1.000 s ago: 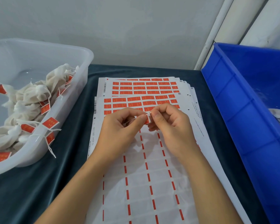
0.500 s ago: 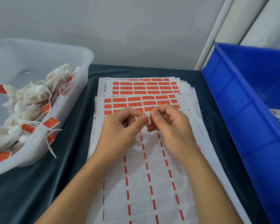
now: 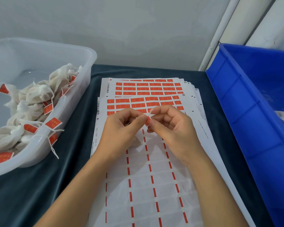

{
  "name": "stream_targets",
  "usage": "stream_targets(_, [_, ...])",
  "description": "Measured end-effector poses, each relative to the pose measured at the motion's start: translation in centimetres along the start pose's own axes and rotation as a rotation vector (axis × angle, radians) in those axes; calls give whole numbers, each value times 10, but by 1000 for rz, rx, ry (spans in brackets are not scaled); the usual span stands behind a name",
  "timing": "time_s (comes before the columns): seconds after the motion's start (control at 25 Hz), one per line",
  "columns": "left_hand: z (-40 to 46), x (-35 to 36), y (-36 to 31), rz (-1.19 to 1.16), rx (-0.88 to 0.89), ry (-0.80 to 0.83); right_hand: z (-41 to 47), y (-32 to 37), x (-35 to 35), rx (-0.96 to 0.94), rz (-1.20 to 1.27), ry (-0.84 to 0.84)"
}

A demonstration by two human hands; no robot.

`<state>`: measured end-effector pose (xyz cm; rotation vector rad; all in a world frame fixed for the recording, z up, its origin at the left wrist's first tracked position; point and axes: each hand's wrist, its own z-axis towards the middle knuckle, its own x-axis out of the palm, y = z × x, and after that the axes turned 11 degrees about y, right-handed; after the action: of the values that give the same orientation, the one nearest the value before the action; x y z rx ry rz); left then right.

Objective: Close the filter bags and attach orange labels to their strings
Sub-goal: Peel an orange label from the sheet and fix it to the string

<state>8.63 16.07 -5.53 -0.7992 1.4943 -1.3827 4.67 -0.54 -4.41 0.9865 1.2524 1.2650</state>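
Observation:
My left hand [image 3: 121, 130] and my right hand [image 3: 172, 126] meet above the label sheets [image 3: 147, 95]. Between their fingertips sits a small folded orange label [image 3: 148, 120], pinched from both sides, with a thin white string running through it. A white filter bag [image 3: 137, 141] lies under my left hand, mostly hidden by it. The top sheet [image 3: 143, 185] has most of its labels peeled off; orange labels remain in rows at its far end.
A clear plastic tub [image 3: 39, 141] at left holds several closed filter bags with orange labels; some strings hang over its rim. A blue crate [image 3: 246, 122] stands at right with white bags inside near its edge. Dark cloth [image 3: 39, 190] covers the table.
The hands stay pressed together at the same spot; the fingers have shifted slightly on the orange label. Nothing else has moved.

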Motion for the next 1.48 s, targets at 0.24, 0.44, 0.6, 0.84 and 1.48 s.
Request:
stream_targets(0.24, [0,-1,-1,-35,-12,-15,-2,-2,-4,24,46,75])
stream_targets(0.44, [-1,1,-3,3,2,8,0,-2,0,10,-7,38])
stream_targets(0.6, [-1,0,-4,-21,-32,24,0,-2,-2,25,8,17])
stream_targets(0.84, [-2,2,-5,36,-15,55,-2,-2,0,58,-21,11])
stream_targets(1.48, [-5,3,-2,86,26,71,-1,-3,3,36,-136,6])
